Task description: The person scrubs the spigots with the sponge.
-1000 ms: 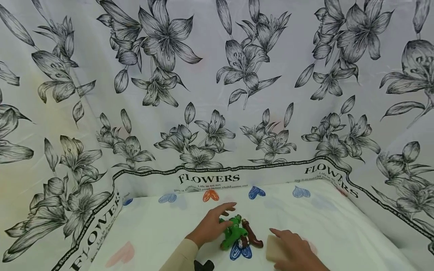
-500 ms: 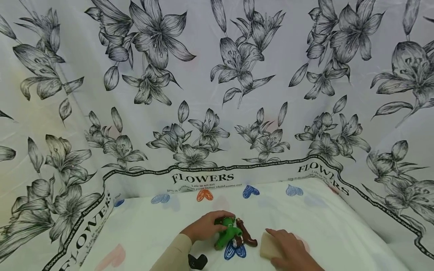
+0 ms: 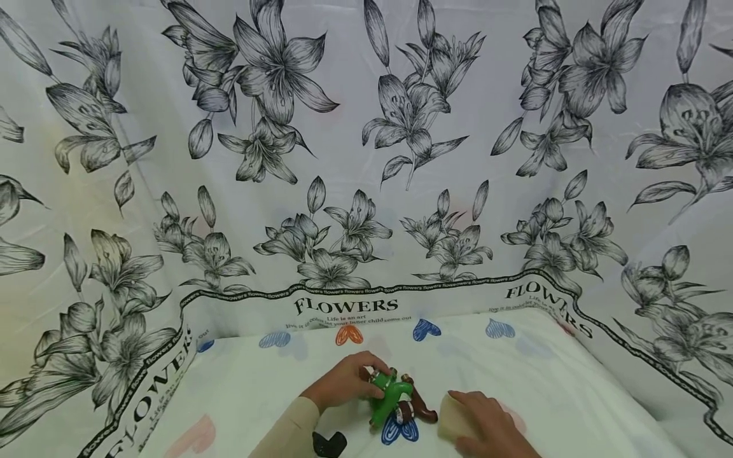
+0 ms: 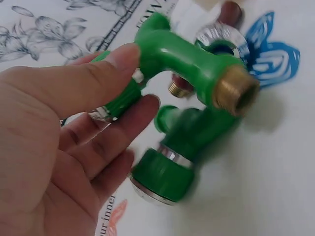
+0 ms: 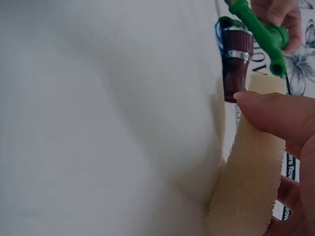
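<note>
My left hand (image 3: 343, 383) pinches a green plastic tap (image 4: 189, 54) by its ribbed knob, between thumb and fingers. The tap is tilted, its brass threaded end (image 4: 237, 91) pointing away from the palm. Beneath it, a second green tap (image 4: 165, 172) with a silver band lies on the white cloth. Right beside them is a dark brown tap (image 3: 422, 408), partly hidden behind the green one in the head view. A beige sponge (image 5: 251, 182) is in my right hand (image 3: 491, 425), thumb on one face and fingers on the other, to the right of the taps.
A black angular object (image 3: 329, 444) lies near the left forearm. White cloth with printed hearts (image 3: 426, 329) covers the surface. Behind it and along the sides hangs a flower-printed curtain (image 3: 349, 152).
My left hand has closed on the green tap's knob and turned the tap, lifting it off the second one. The right hand stays with the sponge; the head view shifts slightly.
</note>
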`<state>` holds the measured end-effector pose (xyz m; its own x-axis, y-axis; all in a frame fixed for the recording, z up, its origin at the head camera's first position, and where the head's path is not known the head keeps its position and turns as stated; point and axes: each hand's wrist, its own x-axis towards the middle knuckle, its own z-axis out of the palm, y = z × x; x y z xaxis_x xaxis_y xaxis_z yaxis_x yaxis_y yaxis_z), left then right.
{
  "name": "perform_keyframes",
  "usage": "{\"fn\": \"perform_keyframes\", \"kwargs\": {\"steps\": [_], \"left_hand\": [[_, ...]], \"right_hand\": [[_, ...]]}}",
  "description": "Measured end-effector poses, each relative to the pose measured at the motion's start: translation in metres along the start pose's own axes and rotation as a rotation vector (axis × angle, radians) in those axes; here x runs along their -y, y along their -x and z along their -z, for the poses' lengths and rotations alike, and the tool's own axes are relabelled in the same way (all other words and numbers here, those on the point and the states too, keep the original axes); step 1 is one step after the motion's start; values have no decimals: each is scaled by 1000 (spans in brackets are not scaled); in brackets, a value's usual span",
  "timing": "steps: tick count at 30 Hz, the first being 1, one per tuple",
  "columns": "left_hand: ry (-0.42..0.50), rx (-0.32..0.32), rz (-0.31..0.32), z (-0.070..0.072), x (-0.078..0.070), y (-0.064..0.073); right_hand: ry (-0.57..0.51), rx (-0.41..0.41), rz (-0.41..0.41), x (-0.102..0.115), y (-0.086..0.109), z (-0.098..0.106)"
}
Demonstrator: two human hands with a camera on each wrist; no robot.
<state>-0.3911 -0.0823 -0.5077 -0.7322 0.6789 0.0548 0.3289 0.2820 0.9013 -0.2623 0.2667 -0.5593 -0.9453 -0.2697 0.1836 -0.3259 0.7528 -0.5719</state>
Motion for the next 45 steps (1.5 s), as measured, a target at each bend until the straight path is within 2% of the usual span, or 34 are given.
{"fn": "perform_keyframes", "kwargs": {"steps": [4, 9, 11, 14, 17, 19, 22, 27, 33, 39, 45], "left_hand": [[56, -65, 3, 0, -9, 4], [120, -130, 5, 2, -20, 13], [154, -130, -5, 3, -25, 17], [189, -133, -27, 5, -31, 22], [214, -161, -56, 6, -38, 27], [227, -191, -77, 5, -42, 29], [265, -226, -109, 4, -47, 33], [330, -256, -151, 1, -55, 38], [353, -285, -177, -5, -67, 42], [342, -338, -174, -6, -75, 45], [317, -326, -169, -11, -76, 45]], "right_hand": [[12, -77, 73, 7, -4, 0], [-96, -90, 48, 26, -11, 6], [-144, -114, 31, 38, -13, 9], [-212, -197, 11, 59, -16, 14], [-298, -266, -14, 79, -20, 20], [-350, -289, -14, 92, -23, 23], [-395, -293, 34, 110, -27, 25], [-353, -270, 95, 134, -32, 24], [-303, -238, 130, 151, -36, 16], [-227, -247, 162, 154, -39, 11], [-145, -316, 137, 146, -41, 14]]}}
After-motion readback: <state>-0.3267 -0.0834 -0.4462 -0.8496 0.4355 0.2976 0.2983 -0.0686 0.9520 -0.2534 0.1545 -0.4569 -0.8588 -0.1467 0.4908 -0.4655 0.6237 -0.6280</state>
